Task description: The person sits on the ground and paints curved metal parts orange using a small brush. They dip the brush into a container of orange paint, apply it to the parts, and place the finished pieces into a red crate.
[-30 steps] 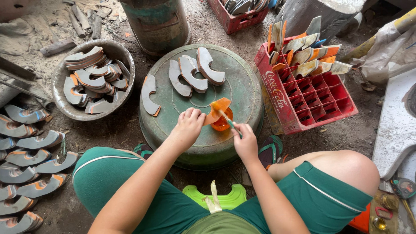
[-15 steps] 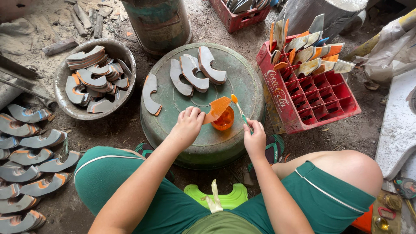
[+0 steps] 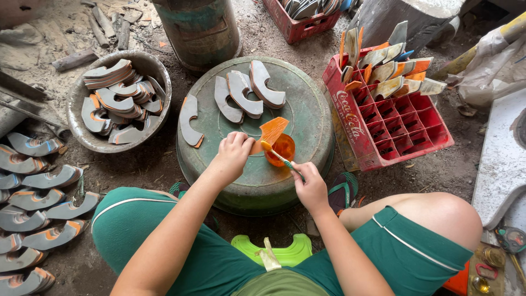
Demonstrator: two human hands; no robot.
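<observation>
Two hands work mid-frame: my left hand [image 3: 234, 155] pinches the thin, stiff, probably glue-slick orange piece [image 3: 270, 131] at its lower edge, my right hand [image 3: 310, 186] grips the light brush [image 3: 275, 155].

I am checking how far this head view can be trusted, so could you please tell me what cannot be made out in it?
- Head view: the left hand covers the lower end of the orange piece, so its grip there is hidden.
- The orange cup: its contents cannot be told.
- The brush: its handle end is hidden in the right hand.
- The far red crate is cut off by the top edge.
</observation>
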